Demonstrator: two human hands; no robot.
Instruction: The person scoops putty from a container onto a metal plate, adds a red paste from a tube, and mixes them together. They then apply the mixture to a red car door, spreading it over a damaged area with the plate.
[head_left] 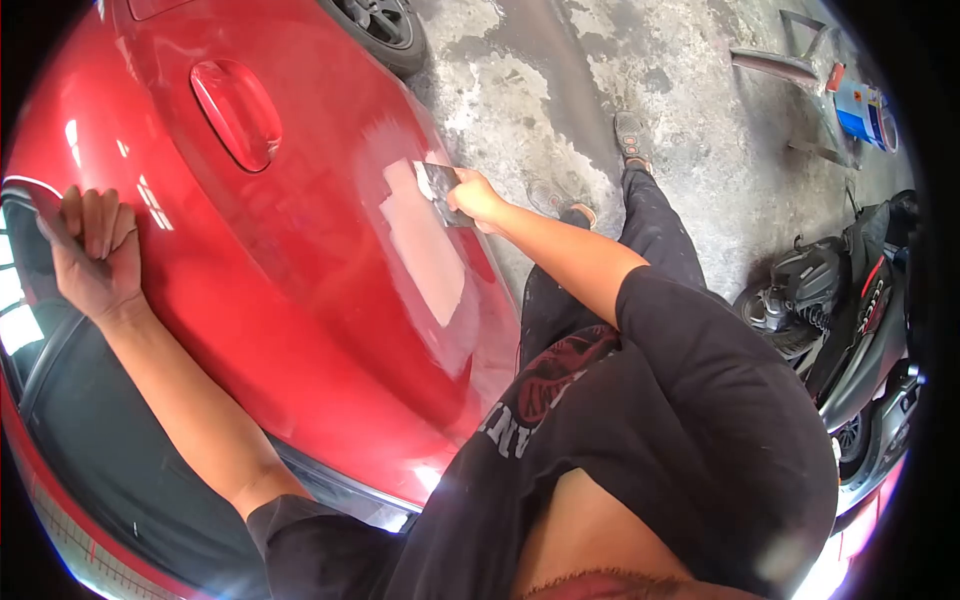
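Observation:
My right hand [477, 200] is closed around a flat, dark putty knife [440, 190] with whitish filler smeared on its blade. The blade lies at the upper right end of a pinkish-beige filler patch [428, 255] on the red car panel [300, 270]. Dull, sanded paint surrounds that patch. At the far left, my left hand [98, 250] rests near the edge of the car's window, palm partly showing, fingers loosely bent. Nothing can be seen in it.
A red door handle [236, 115] sticks out from the panel. The car's wheel [380, 30] is at the top. On the stained concrete floor [700, 120] stand a blue-and-white can [862, 115] at upper right and a dark motorcycle [840, 310] at right.

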